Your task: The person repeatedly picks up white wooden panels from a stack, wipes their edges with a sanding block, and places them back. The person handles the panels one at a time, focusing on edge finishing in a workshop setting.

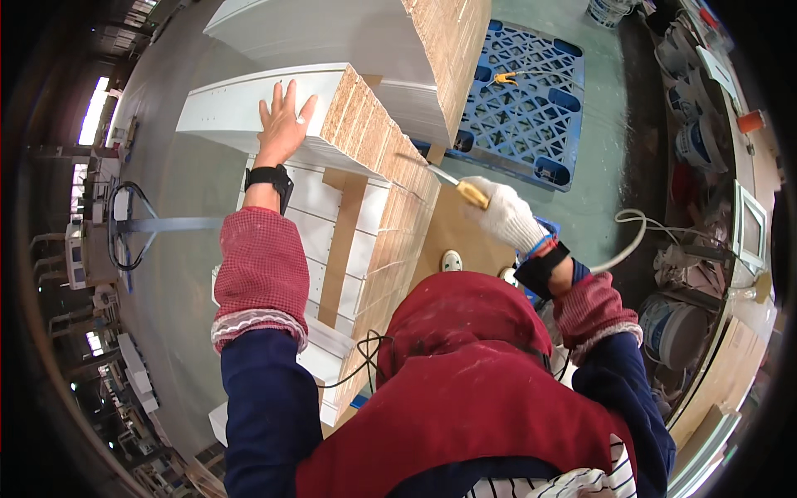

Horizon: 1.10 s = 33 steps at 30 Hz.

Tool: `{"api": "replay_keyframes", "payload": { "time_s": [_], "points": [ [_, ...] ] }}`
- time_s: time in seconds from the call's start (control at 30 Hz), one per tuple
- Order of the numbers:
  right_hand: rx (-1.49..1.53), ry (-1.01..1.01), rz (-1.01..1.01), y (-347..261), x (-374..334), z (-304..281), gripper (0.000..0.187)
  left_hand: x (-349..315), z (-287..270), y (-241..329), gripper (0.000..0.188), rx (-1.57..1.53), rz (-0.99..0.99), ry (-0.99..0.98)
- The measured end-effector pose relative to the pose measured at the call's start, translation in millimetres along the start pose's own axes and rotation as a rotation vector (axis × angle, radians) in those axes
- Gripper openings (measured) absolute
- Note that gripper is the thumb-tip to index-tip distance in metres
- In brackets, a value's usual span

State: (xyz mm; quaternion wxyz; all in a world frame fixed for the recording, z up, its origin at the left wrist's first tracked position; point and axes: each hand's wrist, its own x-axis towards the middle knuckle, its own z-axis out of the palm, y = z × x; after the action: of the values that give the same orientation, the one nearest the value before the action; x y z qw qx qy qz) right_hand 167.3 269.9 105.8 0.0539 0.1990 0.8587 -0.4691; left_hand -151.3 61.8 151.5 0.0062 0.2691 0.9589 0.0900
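Note:
My bare left hand (283, 124) lies with fingers spread on the white top face of a stack of particleboard panels (249, 98). A black band circles that wrist. My right hand (501, 212), in a white knit glove, is closed around the yellow handle of a tool with a long, narrow metal blade (442, 173). Its darker tip reaches the raw, chip-textured edge (378, 133) of the stack. Whether the tip presses on that edge or hovers just over it, I cannot tell. The tool's exact kind is unclear.
Another tall panel stack (332, 33) stands beyond. A blue plastic pallet (523, 104) carries a yellow air blow gun (505, 79). Buckets (674, 332) and a pale hose (635, 236) are at the right. More white panels (353, 241) with brown strips are below my left arm.

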Motion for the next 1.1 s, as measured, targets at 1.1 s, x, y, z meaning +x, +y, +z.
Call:
{"api": "replay_keyframes", "payload": {
  "time_s": [1.1],
  "points": [
    [0.1,-0.081,0.464,212,-210,-3,0.035,-17,5,34,0.055,-0.939,-0.909,0.438]
  ]
}}
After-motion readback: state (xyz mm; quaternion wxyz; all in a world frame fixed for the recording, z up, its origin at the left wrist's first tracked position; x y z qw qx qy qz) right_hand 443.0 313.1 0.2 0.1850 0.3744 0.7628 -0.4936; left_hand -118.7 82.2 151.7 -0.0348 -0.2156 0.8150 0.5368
